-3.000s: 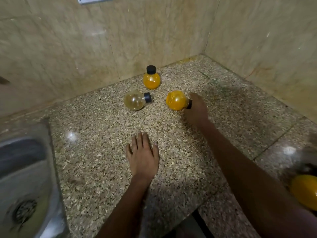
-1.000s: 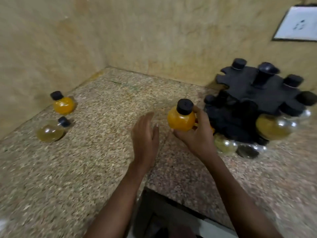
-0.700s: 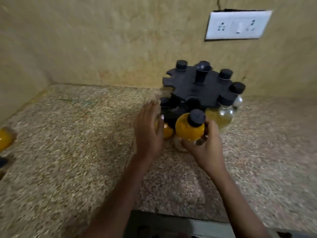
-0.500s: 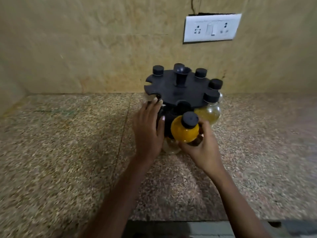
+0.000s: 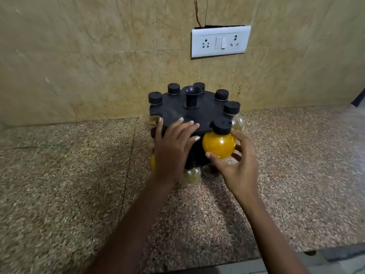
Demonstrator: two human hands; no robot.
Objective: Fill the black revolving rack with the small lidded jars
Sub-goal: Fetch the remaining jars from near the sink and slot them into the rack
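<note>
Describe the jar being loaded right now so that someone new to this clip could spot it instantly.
Find the white switch plate on the wall; below it the black revolving rack stands on the speckled counter. At the rack's near right edge, the right hand cups a round jar. It alone is opaque bright orange-yellow at top-tier level; nearby jars look clear or pale.

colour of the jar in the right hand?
Orange-yellow jar with a black lid, clearest in the head view.
</note>
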